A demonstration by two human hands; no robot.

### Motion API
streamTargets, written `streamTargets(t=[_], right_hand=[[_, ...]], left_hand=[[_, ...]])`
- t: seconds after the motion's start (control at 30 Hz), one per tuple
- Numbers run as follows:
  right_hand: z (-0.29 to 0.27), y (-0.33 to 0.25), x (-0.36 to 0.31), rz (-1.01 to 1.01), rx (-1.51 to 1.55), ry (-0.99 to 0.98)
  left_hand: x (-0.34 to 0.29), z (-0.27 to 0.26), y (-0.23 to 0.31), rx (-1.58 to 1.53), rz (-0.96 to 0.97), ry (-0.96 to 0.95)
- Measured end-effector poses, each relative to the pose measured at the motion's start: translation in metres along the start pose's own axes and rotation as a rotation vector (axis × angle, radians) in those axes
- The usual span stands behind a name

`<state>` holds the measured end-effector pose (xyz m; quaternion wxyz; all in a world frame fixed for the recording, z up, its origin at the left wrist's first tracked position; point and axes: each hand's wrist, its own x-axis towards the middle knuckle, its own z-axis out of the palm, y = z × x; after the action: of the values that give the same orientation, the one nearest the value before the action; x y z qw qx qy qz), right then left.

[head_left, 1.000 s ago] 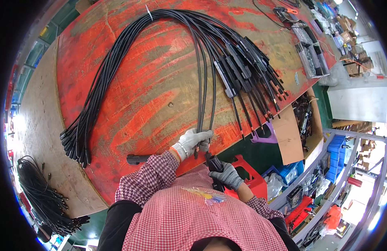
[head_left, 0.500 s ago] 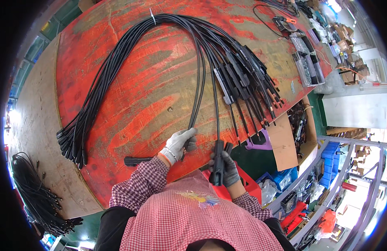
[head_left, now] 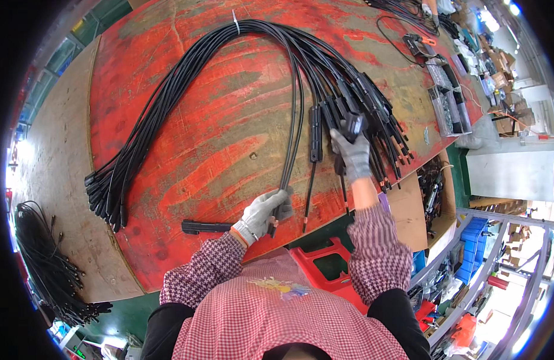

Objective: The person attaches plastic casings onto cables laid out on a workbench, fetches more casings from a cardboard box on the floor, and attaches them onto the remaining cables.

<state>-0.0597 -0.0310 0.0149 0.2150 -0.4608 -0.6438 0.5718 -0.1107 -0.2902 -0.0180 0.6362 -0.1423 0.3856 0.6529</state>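
A worker's gloved left hand [head_left: 264, 215] closes around a few black cables [head_left: 292, 120] near the front edge of a paint-worn red worktop [head_left: 217, 150], their tips poking out below the fingers. The gloved right hand [head_left: 352, 155] reaches over the cluster at right, thumb and fingers curled around a black housing [head_left: 353, 125]; whether a cable runs through that piece cannot be told. Just to its left, a fitted housing [head_left: 315, 135] lies along its own cable, bare of any grip. The wider bundle arches across the worktop, gathered near its top by a white tie [head_left: 235, 24].

The step in hand appears to be putting housings on cables one by one, the held strands seemingly those without. The next move probably calls for parting one strand from the left hand's grip and lining up a housing with it (a loose-looking spare housing [head_left: 205, 227] lies beside the left wrist).
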Motion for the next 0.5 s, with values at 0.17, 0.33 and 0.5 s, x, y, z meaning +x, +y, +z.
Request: streamTargets(t=[0.17, 0.33, 0.5], right_hand=[[-0.031, 0.033, -0.127, 0.240, -0.405, -0.329], [-0.054, 0.037, -0.250, 0.659, 0.109, -0.636], [-0.039, 0.058, -0.260, 0.614, 0.109, -0.583]], left_hand=[[-0.016, 0.027, 0.028, 0.307, -0.085, 0.002], [0.000, 0.022, 0.017, 0.293, -0.119, -0.046], [0.003, 0.029, 0.010, 0.385, -0.109, 0.058]])
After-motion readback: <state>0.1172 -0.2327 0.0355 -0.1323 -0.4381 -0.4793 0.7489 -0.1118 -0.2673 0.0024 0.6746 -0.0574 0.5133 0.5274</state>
